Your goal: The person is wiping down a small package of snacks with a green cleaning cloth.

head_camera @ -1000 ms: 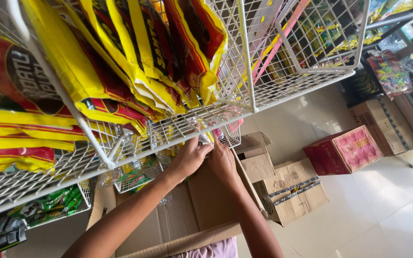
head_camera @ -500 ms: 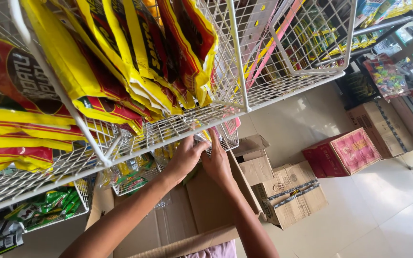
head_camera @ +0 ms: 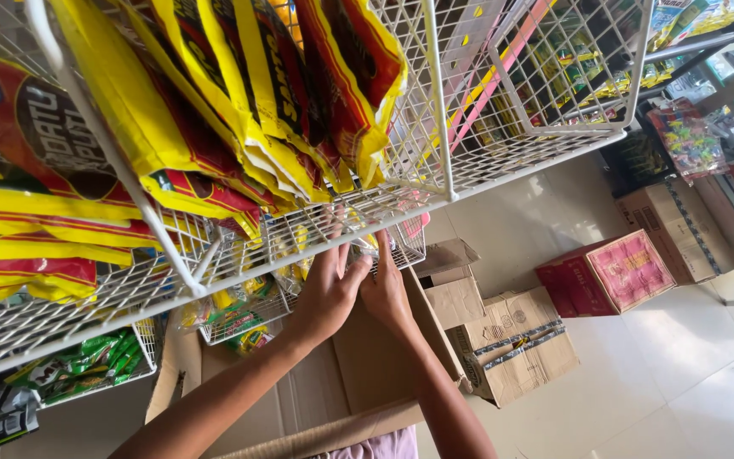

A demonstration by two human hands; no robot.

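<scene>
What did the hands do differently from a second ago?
Hardly anything. The left hand and right hand stay pressed together under the upper wire basket, reaching into the lower wire basket; they only edged slightly closer to it. What they hold is hidden, and nothing was clearly picked up or let go. The yellow snack packets, the open cardboard box and the red carton stayed put.

Yellow-and-red snack packets (head_camera: 214, 110) fill the upper white wire basket, green packets (head_camera: 87, 365) lie in the lower left basket, plain brown cartons (head_camera: 516, 348) stand on the floor, and a red-and-pink carton (head_camera: 609, 276) stands beside them.
</scene>
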